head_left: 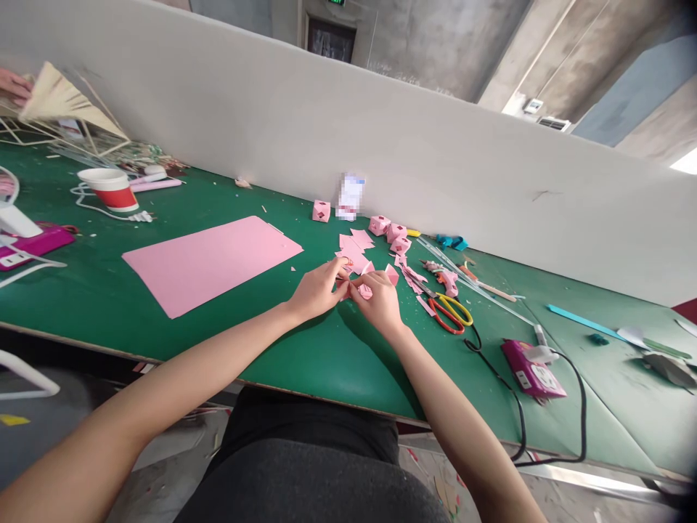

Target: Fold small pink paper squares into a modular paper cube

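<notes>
My left hand (317, 292) and my right hand (380, 299) meet at their fingertips over the green table. Both are closed in a pinch on a small piece of pink paper (364, 292), which the fingers partly cover. Just beyond them lie loose pink paper pieces (353, 254). Several folded pink paper boxes (380, 225) with dark diamond openings stand farther back, and one more pink box (321, 211) sits to their left. To the right of my right hand are narrow pink paper strips (412, 274) and scissors (451, 314) with red and yellow handles.
A large pink sheet (212, 263) lies at left, near a red and white paper cup (112, 190). A pink glue gun (447, 280) and a purple power strip (534, 370) with black cord are at right. Another person's hand (15, 87) holds a frame at far left.
</notes>
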### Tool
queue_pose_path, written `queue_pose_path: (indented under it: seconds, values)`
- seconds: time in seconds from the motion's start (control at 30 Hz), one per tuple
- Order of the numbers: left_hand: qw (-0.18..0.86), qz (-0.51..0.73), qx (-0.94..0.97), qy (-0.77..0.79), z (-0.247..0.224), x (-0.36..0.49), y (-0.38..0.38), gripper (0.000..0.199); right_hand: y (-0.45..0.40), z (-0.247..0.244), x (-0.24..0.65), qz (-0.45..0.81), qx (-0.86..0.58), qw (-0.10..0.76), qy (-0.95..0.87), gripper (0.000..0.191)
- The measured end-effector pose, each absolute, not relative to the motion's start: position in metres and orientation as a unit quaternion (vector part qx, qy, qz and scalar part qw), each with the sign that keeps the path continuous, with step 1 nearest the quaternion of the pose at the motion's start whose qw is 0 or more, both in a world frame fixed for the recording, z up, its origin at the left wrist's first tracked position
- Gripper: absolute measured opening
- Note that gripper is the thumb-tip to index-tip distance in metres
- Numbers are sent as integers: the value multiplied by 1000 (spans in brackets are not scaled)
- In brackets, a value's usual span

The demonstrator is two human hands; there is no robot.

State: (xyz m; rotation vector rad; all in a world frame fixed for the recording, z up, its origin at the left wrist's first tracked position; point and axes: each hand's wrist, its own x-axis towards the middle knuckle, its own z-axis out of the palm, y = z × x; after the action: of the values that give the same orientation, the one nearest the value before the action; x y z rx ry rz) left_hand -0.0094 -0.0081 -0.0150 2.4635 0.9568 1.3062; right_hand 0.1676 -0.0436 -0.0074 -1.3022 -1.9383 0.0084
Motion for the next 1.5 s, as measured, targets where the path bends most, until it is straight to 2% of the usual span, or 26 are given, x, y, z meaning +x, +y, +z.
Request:
queue_pose_path:
  seconds: [0.17,0.33,0.47,0.63,0.73,1.13,1.4,1.5]
  values:
    - [47,442,820,361,-13,-4,-9,30,-42,-5,165,4,-539,400,-742,18]
    - [58,474,784,397,-10,-3,-6,32,-42,-2,163,-4,-555,418,-720,18]
    - [99,502,744,431,-9,-13,3,36,-43,0,168,9,-575,435,-693,27]
    - [218,507,733,397,-9,-16,5,34,-44,4,174,108,-616,472,-622,26]
    - [272,485,745,368,-12,-10,0,41,-43,3,173,153,-617,478,-606,29]
    - [283,491,738,367,-15,-6,1,30,-42,-8,161,125,-593,440,-662,32]
    - [314,500,707,388,-9,-8,-2,34,-43,-6,163,134,-610,431,-651,41]
    - [367,496,685,388,-10,-7,-2,39,-43,-7,164,129,-609,444,-644,40]
